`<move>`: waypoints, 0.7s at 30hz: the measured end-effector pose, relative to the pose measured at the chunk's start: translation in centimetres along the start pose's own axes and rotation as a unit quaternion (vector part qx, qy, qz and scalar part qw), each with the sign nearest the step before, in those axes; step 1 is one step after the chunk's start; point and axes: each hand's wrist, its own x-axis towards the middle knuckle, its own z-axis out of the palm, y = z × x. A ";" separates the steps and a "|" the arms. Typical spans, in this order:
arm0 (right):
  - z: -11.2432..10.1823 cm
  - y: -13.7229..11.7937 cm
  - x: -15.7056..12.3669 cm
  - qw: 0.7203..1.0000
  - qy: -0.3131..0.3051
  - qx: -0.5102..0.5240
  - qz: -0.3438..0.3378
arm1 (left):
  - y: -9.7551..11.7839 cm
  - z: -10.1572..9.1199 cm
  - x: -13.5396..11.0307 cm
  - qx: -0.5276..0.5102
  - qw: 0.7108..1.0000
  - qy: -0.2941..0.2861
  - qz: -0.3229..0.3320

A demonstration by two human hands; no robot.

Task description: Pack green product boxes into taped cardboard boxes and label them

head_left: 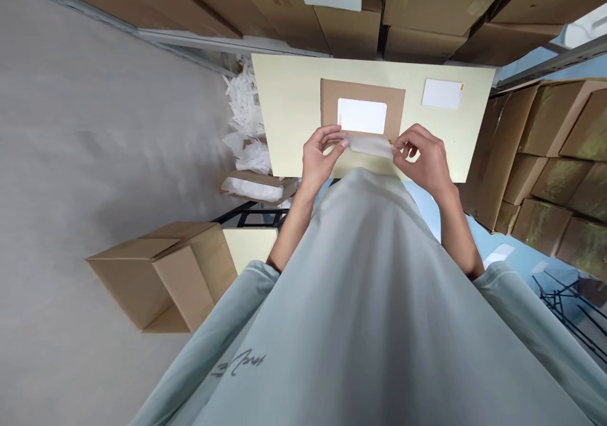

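Note:
A thin, whitish, see-through label (370, 145) with a small yellow mark at its right end is stretched between my two hands. My left hand (325, 151) pinches its left end between thumb and fingers. At the right end, my right hand (423, 157) grips it with thumb and curled forefinger. Just beyond it lies a flat brown cardboard box (329, 97), with a white label (362, 116) on its upper face. The held label overlaps the box's near edge; whether they touch, I cannot tell. A white card or label (442, 93) with a yellow corner mark lies farther right.
The cream tabletop (289, 97) carries these things. Cardboard boxes (427, 2) line the shelf behind, and more are stacked (545, 160) at right. White paper scraps (244, 103) heap at the table's left. An open carton (190, 268) stands at lower left.

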 end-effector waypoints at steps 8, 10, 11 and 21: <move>0.5 0.1 -0.3 0.999 0.025 0.023 0.026 | -0.8 -0.2 0.7 -0.016 0.999 0.017 -0.027; 1.1 1.3 0.3 0.998 0.032 0.044 0.039 | -0.9 -0.6 1.3 -0.007 0.999 0.022 -0.024; 1.6 2.2 0.8 0.997 0.035 0.056 0.046 | -1.0 -0.8 1.9 0.000 1.000 0.022 -0.017; 5.2 12.6 8.7 0.984 0.027 0.148 0.094 | -2.3 -1.7 12.0 0.126 0.987 -0.087 0.048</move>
